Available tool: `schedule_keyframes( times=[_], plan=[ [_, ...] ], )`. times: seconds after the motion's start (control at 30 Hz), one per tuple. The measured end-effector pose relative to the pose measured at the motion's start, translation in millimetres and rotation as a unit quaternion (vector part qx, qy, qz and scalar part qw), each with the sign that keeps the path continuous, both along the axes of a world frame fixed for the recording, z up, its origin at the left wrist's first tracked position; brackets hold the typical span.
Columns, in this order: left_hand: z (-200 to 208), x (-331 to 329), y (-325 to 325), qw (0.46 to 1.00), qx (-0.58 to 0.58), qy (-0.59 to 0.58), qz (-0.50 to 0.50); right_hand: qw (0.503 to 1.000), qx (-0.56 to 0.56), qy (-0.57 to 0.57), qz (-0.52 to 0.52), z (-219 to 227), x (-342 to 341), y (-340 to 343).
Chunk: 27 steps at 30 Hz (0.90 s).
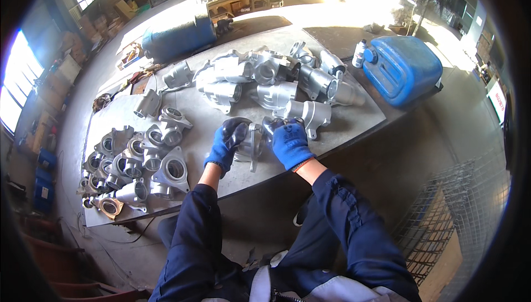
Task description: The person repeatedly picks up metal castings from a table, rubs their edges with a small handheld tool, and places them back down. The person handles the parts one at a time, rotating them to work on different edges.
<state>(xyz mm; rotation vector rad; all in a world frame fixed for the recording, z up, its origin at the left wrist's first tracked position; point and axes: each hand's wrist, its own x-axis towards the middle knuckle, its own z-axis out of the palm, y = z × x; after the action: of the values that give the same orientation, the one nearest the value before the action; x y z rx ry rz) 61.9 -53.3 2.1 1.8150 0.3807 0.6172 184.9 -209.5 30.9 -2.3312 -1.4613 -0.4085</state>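
Note:
A silver cast metal housing with a flange (pixel 253 146) stands at the table's near edge, between my two hands. My left hand (pixel 228 140), in a blue glove with a dark coating, is closed around its left side. On the other side my right hand (pixel 290 144), gloved the same way, has its fingers curled in against the flange; its fingertips are partly hidden. Just beyond my right hand lies a larger silver housing (pixel 308 115). Several more silver housings (pixel 276 94) are heaped behind it on the grey metal table (pixel 207 150).
Smaller flanged castings (pixel 126 161) crowd the table's left end. A blue jerrycan (pixel 402 69) and a white bottle (pixel 359 53) stand at the right back. A blue drum (pixel 178 37) lies beyond the table. Wire mesh (pixel 442 219) is at the lower right.

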Motion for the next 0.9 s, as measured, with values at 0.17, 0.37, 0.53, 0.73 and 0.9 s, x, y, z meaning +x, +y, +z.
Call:
schedule_keyframes(
  times=[0.17, 0.37, 0.53, 0.73, 0.9],
  plan=[
    [4.0, -0.1, -1.1, 1.0, 0.017, 0.011, 0.001, 0.998, -0.011, -0.036, -0.049, -30.1, -22.7, 4.9],
    [-19.7, 6.3, 5.0, 0.99, 0.115, -0.031, 0.082, 0.993, -0.115, 0.01, -0.02, -36.0, -40.2, -3.4],
    [-20.1, 12.9, 7.8, 0.968, 0.179, -0.047, 0.168, 0.995, -0.041, 0.08, 0.049, -111.6, -62.9, -46.6],
    [-10.3, 1.7, 34.9, 0.979, 0.126, 0.107, 0.116, 0.969, 0.045, 0.238, -0.041, -19.6, -40.5, -18.5],
    [4.0, 12.5, 32.9, 0.98, 0.085, 0.133, 0.124, 0.981, -0.039, 0.183, -0.049, -2.4, -5.7, 34.5]
  ],
)
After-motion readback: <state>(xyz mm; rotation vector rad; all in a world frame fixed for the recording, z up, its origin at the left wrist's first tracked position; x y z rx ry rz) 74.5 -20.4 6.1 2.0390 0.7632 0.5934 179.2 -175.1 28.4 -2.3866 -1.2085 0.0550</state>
